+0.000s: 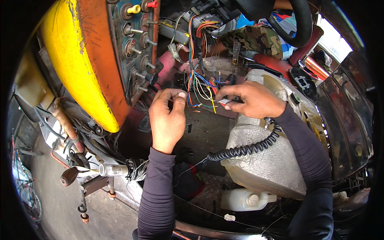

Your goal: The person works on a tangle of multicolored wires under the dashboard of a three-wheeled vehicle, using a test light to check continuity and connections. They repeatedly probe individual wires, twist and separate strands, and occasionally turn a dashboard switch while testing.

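My left hand (pixel 169 120) is left of a bundle of loose wires (pixel 196 75), its thumb pressed against the curled fingers. Whatever it may pinch is too small or hidden to name. On the other side of the wires, my right hand (pixel 258 99) closes thumb and fingers on a small pale-and-red piece (pixel 225 102), whose kind I cannot make out. Orange, blue, white, green and yellow wires hang between both hands, several with bare ends. Above them a white plug connector (pixel 174 52) dangles on its own leads.
A switch panel (pixel 124 60) edged in orange and yellow rises at left. Under my right arm lies a silver-covered housing (pixel 266 160) with a black coiled cord (pixel 245 150) across it. A white jug (pixel 236 200) sits below. Beyond are a steering wheel (pixel 306 24) and a person's camouflage-clothed leg (pixel 262 40).
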`<control>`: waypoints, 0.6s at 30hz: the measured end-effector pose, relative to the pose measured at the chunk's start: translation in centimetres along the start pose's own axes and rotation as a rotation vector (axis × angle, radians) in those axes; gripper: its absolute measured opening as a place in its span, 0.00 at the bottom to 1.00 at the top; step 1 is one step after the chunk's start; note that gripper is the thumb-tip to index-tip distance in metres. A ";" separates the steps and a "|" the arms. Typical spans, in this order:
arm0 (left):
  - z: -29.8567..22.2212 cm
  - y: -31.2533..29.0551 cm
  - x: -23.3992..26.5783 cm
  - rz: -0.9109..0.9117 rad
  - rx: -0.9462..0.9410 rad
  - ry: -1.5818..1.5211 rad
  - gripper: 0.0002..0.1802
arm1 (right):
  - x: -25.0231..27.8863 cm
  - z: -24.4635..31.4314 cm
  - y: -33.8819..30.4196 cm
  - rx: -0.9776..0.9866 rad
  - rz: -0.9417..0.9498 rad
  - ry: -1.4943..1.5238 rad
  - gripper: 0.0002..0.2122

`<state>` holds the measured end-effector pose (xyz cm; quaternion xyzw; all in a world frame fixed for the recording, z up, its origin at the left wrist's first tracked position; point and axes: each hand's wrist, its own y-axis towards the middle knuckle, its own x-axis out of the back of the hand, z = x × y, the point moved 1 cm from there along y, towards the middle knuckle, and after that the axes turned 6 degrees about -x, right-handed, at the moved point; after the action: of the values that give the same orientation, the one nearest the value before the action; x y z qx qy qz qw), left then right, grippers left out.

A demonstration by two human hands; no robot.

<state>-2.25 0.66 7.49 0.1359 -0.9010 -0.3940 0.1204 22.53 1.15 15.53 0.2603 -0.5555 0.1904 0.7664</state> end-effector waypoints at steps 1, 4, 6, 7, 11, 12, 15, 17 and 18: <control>-0.1 0.0 0.0 -0.002 -0.005 0.006 0.07 | -0.1 0.0 0.0 -0.016 0.005 -0.023 0.16; -0.2 -0.1 0.3 0.031 0.016 0.042 0.08 | 0.2 0.1 -0.2 -0.040 0.046 0.008 0.16; -0.1 -0.1 0.3 0.034 0.001 0.057 0.09 | 0.3 0.1 -0.3 -0.035 0.042 0.025 0.16; -0.1 -0.1 0.2 0.025 0.011 0.045 0.08 | 0.3 0.1 -0.4 -0.032 0.037 0.031 0.15; 0.2 -0.1 0.1 -0.007 0.006 0.022 0.07 | 0.1 -0.2 -0.4 -0.023 0.006 0.045 0.15; 0.1 -0.2 0.1 -0.004 0.004 0.037 0.07 | 0.1 -0.2 -0.5 -0.017 -0.010 0.040 0.15; -0.3 -0.3 0.1 -0.046 -0.029 0.033 0.07 | 0.9 0.4 -1.1 -0.091 0.005 0.030 0.17; -0.4 -0.3 0.0 -0.038 0.030 0.029 0.07 | 2.7 1.9 -1.9 -0.172 -0.071 -0.083 0.18; -0.4 -0.3 0.1 -0.051 0.020 0.014 0.07 | 4.2 2.9 -2.6 -0.236 -0.093 -0.086 0.22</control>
<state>-2.13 0.18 7.60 0.1626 -0.9002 -0.3871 0.1153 23.17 -2.69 19.74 0.2016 -0.5938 0.0769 0.7752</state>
